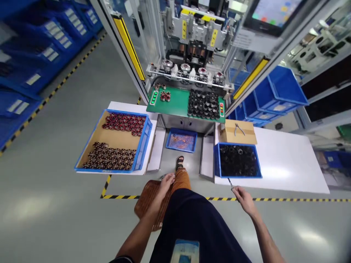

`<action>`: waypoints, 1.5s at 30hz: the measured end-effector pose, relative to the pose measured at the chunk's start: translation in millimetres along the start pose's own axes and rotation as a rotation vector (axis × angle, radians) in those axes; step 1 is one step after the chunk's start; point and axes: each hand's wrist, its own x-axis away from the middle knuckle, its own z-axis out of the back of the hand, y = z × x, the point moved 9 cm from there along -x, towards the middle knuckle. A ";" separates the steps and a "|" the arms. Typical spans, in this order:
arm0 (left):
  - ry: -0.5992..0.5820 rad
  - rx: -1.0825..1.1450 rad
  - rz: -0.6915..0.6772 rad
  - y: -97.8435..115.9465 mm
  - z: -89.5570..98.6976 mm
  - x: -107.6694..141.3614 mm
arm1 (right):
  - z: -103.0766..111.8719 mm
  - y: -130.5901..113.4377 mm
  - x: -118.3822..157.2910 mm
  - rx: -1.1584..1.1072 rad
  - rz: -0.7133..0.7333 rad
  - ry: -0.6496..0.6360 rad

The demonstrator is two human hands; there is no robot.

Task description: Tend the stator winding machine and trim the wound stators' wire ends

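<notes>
My right hand point(245, 199) is closed around a thin metal tool point(230, 183), held over the floor in front of the right table. My left hand point(167, 181) is beside my knee, above a brown woven stool point(146, 201); its fingers are curled, and something small and shiny shows near them, too small to name. On the left table a blue-edged tray point(109, 137) holds red-and-dark parts at the back and brown-dark parts in front. A blue bin point(216, 160) of black parts sits on the right table, before a cardboard box point(246, 132) with pliers point(239, 128) on it.
Ahead, a machine with a green shelf point(178, 106) carries black parts and a few red ones. Below it, a blue tray point(181, 149) lies on the floor. Yellow light bars point(128, 47) flank the machine. Blue bins point(287, 87) stand at right, blue racks point(33, 54) at left.
</notes>
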 end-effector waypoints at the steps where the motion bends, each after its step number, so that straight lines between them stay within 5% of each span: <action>1: 0.037 0.057 -0.019 32.5 6.5 -30.5 | 11.4 -34.6 -30.1 0.002 0.054 0.007; 7: 0.415 0.418 -0.071 246.9 62.6 -233.1 | 41.5 -303.5 -208.0 -0.059 0.455 0.000; 10: 0.609 0.518 0.034 315.6 81.0 -310.9 | 34.6 -441.8 -285.6 -0.085 0.580 -0.063; 13: 0.807 0.538 0.176 341.4 83.3 -347.2 | 25.6 -569.5 -346.4 -0.123 0.725 -0.122; 16: 0.999 0.530 0.316 338.2 76.3 -348.0 | 19.1 -675.3 -400.2 -0.085 0.886 -0.058; 21: 1.145 0.533 0.443 334.4 70.1 -331.9 | -15.7 -796.4 -481.4 0.101 1.243 0.143; 25: 1.185 0.518 0.525 343.3 73.8 -317.6 | -60.9 -834.0 -559.5 0.180 1.267 0.099; 31: 1.249 0.434 0.670 361.4 76.7 -295.7 | -122.3 -821.3 -653.3 0.137 0.950 -0.197; 34: 1.257 0.393 0.713 366.4 78.1 -291.0 | -142.6 -809.8 -668.5 0.118 0.847 -0.293; 45: 1.241 0.344 0.754 377.4 81.4 -282.4 | -177.9 -815.4 -667.3 0.271 0.866 -0.378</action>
